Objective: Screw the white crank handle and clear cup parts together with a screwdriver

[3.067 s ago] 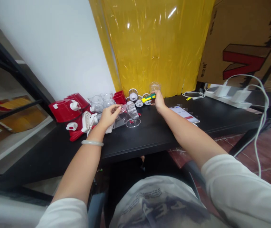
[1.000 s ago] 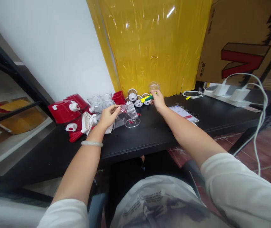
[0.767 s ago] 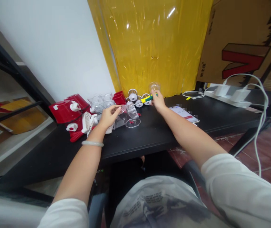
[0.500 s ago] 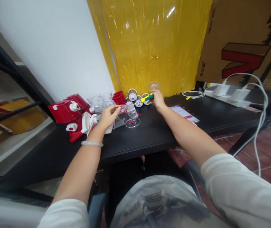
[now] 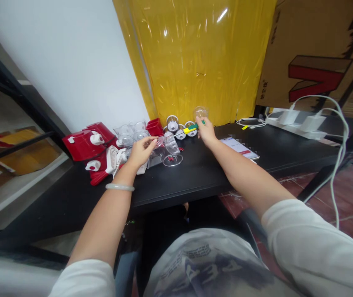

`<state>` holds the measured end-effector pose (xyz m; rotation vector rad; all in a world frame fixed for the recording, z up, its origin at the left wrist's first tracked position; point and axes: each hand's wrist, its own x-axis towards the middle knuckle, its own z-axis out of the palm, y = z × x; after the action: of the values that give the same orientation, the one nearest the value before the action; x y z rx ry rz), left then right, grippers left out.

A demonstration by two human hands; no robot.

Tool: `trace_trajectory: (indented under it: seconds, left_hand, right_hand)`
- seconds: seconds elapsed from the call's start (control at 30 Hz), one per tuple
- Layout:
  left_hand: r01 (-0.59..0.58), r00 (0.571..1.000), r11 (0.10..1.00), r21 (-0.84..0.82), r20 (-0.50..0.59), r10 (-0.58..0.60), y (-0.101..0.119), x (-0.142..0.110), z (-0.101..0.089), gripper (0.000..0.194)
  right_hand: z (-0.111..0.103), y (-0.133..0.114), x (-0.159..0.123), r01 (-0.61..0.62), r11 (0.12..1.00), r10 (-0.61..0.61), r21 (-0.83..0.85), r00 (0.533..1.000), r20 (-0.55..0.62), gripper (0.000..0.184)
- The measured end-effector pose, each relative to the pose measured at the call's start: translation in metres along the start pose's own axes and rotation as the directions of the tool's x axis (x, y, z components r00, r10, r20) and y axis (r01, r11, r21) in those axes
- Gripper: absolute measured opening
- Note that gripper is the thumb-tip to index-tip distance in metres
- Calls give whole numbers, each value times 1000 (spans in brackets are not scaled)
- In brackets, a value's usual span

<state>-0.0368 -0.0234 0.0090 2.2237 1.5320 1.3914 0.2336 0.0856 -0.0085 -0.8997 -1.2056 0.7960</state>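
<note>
My left hand (image 5: 141,151) pinches the top of a clear plastic part (image 5: 170,150) that rests on the black table (image 5: 195,177). My right hand (image 5: 205,130) grips a small screwdriver (image 5: 192,128) with a yellow and green handle, its tip pointing left toward the clear part. A clear round dome (image 5: 200,112) stands just behind that hand. Several small round white-and-clear pieces (image 5: 173,123) lie between the two hands at the back.
Red and white plastic parts (image 5: 86,144) and clear cups (image 5: 128,134) are heaped at the left. A phone (image 5: 240,147) lies to the right of my right hand. A power strip (image 5: 297,123) with white chargers and cables sits far right. Yellow film (image 5: 195,57) and a cardboard box (image 5: 315,53) stand behind.
The right hand has shifted the screwdriver slightly, rocking its handle back and forth. The left hand has kept its hold on the clear part.
</note>
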Motion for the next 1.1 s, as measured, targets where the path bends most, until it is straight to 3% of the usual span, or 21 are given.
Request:
trace_trajectory:
  seconds: [0.1,0.23,0.6,0.8,0.9,1.1]
  left_hand:
    - [5,1000,1000,2,-1,-5,0,0,0,50]
    - [9,1000,1000,-11,-5,-9,0,0,1,51]
    - [-3,1000,1000,-5,-1,3,-3,1,0,48]
    - [2,1000,1000,-6,2,-2,0,1,0,48]
    - [10,1000,1000,0,-5,-10,1,1,0,50]
    - [18,1000,1000,-23,9,-17,2,0,0,53]
  right_hand:
    - [1,0,1,-41,999,41,14,999,-1,43]
    - [3,-1,3,-96,993,96,72,995,3,29]
    - [4,-6,4,-124,991,123,52,992,7,12]
    - [1,8,8,-8,1000,8,-16,1000,-16,38]
    - [1,12,10,-12,1000,12,-24,1000,1,47]
    - [4,7,8,-106,994,107,4,994,-10,31]
